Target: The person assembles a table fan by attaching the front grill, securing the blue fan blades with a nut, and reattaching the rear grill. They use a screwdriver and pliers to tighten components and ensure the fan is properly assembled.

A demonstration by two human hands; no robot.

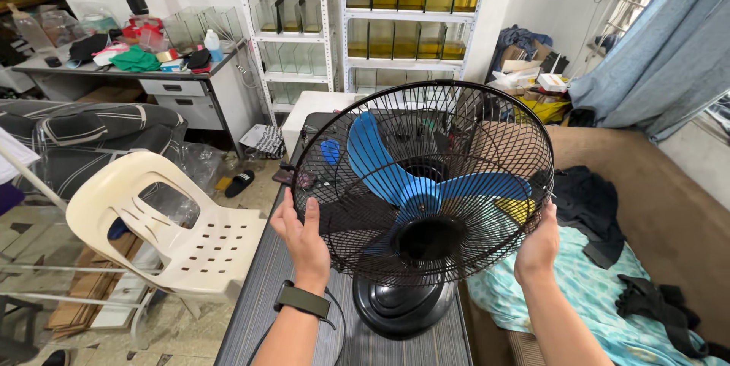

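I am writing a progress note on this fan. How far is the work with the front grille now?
Done: the blue blades sit on the hub, and the black fan base stands on the striped table. In hand: the left hand and right hand grip the black wire front grille at opposite rims, held before the blades. Left: whether the grille is seated or clipped cannot be told.

black wire fan guard point(456, 115) | blue fan blades point(395, 176) | cream plastic chair point(167, 218) | grey-striped table point(266, 297) | turquoise patterned sheet point(601, 305) | blue-grey curtain point(661, 54)
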